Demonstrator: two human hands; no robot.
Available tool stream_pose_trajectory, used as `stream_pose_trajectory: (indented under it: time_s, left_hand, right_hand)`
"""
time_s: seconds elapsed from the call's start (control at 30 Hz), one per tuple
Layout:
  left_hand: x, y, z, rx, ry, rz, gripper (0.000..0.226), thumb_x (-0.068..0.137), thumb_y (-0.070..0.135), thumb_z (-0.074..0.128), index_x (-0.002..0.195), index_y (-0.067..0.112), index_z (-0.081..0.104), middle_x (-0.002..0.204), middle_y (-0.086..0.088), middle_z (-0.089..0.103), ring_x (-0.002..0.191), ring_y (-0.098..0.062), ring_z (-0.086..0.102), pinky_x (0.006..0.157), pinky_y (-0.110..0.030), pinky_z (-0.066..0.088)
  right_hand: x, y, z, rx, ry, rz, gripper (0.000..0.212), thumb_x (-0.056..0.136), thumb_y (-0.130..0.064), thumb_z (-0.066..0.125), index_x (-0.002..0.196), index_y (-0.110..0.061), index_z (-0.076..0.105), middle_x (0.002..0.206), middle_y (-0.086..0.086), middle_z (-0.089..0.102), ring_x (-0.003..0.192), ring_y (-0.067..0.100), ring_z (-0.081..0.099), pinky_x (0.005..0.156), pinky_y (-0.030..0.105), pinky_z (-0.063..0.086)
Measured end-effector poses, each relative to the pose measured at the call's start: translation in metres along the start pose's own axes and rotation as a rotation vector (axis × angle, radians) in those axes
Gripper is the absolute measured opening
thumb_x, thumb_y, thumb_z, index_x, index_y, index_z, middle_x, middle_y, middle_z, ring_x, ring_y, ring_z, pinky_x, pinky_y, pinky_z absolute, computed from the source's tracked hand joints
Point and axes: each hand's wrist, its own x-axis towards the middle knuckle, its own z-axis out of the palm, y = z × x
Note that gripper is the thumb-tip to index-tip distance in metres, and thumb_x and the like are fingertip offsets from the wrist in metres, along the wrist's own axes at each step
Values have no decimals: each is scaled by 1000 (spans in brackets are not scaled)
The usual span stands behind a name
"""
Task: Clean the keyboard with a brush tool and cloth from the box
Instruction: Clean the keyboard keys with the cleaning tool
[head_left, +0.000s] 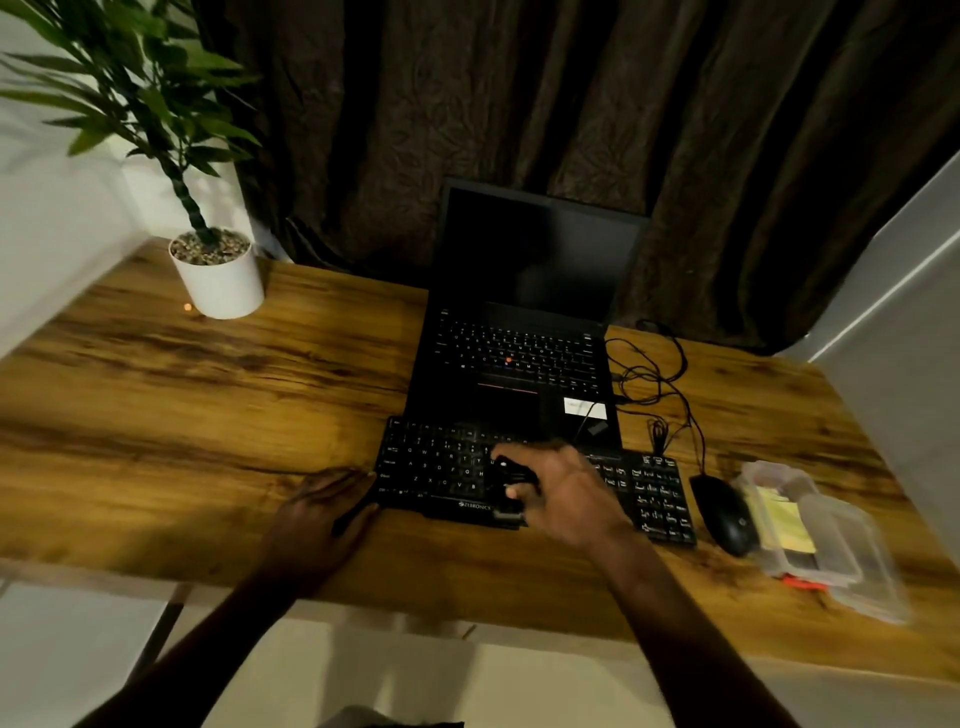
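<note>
**Brushing under way, cloth not yet taken**

The right hand (563, 493) has its fingers curled round a small black brush tool (511, 480) and holds it down on the middle of the keyboard (441, 467). The working end is turned to the keys, but blur and dark light hide whether the bristles touch them. The left hand (322, 501) lies flat with straight fingers at the left end of the keyboard, touching its edge, probably to steady it.

I judge the task to be in its first half. The brush is out of the box and at work on the keys. Which keys are already brushed cannot be read from this view. Right of the keyboard, beyond the black mouse (724, 514), stands the clear plastic box (826, 566). The yellow cloth (782, 525) lies inside it, so the wiping step is left to do.

The keyboard is black and flat, with pale letters and a number block at its right end. It lies near the front edge of the wooden table (208, 415), and its far edge touches the open laptop (519, 353) behind it. No dust can be made out on it.
</note>
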Motion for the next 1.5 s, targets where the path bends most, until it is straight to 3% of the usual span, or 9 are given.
stream_pose_trajectory:
  time_s: [0.2, 0.3, 0.43, 0.57, 0.73, 0.97, 1.17, 1.4, 1.5]
  left_hand:
    - [-1, -5, 5, -17, -28, -9, 58, 103, 54, 36, 124, 14, 71, 121, -6, 72, 114, -24, 65, 101, -33, 44]
    - [-1, -6, 5, -3, -26, -1, 59, 103, 55, 34, 125, 14, 71, 119, -7, 72, 113, -24, 66, 99, -34, 45]
    - [0, -4, 4, -7, -41, -41, 61, 102, 58, 31, 127, 18, 69, 121, -3, 72, 116, -21, 63, 99, -32, 43]
    - [-1, -6, 4, -15, -58, -30, 60, 102, 58, 31, 129, 19, 68, 124, -3, 70, 119, -21, 61, 101, -31, 40]
    - [0, -3, 4, -10, -11, -26, 59, 102, 57, 34, 124, 18, 71, 119, -4, 73, 115, -19, 60, 97, -30, 41]
    - [2, 0, 2, 17, 27, -19, 62, 102, 58, 30, 121, 18, 72, 116, -4, 74, 116, -13, 53, 97, -27, 36]
    - [0, -3, 3, 32, 6, -14, 54, 100, 55, 38, 122, 19, 72, 119, -3, 73, 116, -16, 57, 99, -29, 39]
    - [3, 2, -2, 16, 36, -18, 64, 102, 59, 29, 117, 17, 75, 115, -3, 74, 115, -14, 55, 95, -30, 40]
    - [3, 3, -4, 10, 4, -24, 64, 102, 60, 28, 119, 18, 74, 117, -2, 73, 115, -17, 60, 97, -32, 41]
  right_hand:
    - [16, -23, 14, 78, 0, -92, 59, 93, -31, 65, 139, -52, 36, 133, 9, 56, 80, 14, 51, 83, 38, 59]
    - [13, -8, 0, 21, -23, -42, 64, 90, -26, 69, 140, -50, 37, 137, 8, 55, 100, 19, 62, 93, 38, 56]
    - [3, -6, -14, -64, -49, -9, 62, 92, -23, 67, 145, -42, 41, 136, 8, 48, 123, 22, 48, 107, 35, 40]
    - [15, -30, 3, 20, -58, -63, 60, 90, -26, 69, 138, -49, 42, 136, 9, 52, 90, 16, 53, 89, 36, 56]
    - [19, -46, 9, 104, -35, -125, 56, 90, -28, 70, 139, -44, 47, 140, 5, 54, 64, 1, 48, 68, 19, 52]
    - [9, -32, -16, -27, -91, -36, 56, 92, -27, 67, 142, -42, 45, 139, 10, 47, 125, 27, 49, 107, 40, 44]
    - [25, -63, 4, 136, -89, -139, 50, 88, -24, 73, 133, -37, 55, 129, 2, 64, 100, 19, 67, 87, 35, 59]
    - [19, -69, -3, 125, -60, -134, 50, 91, -22, 70, 137, -36, 54, 134, 1, 60, 88, 20, 65, 82, 21, 52]
    - [12, -65, -15, 35, -59, -135, 52, 92, -19, 69, 139, -34, 53, 137, 5, 58, 96, 21, 66, 88, 28, 55]
